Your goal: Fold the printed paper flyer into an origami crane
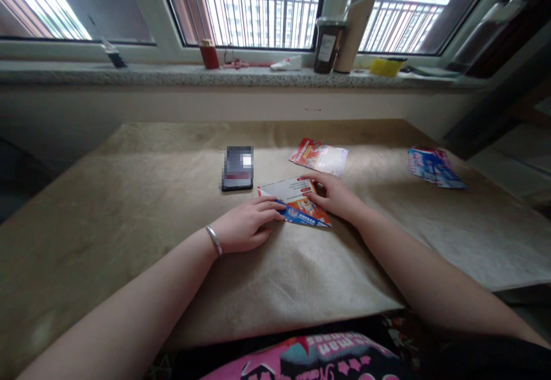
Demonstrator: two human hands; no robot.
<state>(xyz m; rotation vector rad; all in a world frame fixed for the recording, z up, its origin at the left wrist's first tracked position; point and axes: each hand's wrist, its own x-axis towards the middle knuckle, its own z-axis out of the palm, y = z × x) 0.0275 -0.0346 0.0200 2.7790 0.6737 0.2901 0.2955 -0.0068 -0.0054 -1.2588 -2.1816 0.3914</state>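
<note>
Grip open on both: left hand (247,226) and right hand (334,197) lie flat on one folded leaflet (297,203), mid-bench (129,196). One second leaflet (319,157), blue leaflets (434,166), uncountable, and one phone (237,169) lie beyond. Print unreadable.

Your left hand (245,225) and right hand (336,196) rest on a red-and-blue paper leaflet (297,201), mid-way across the tan cloth-covered table (129,196). Behind it lie a dark rectangular phone (237,167) to the left and a red-and-white paper packet (319,157) to the right. Blue printed packets (434,167) lie far right.
</note>
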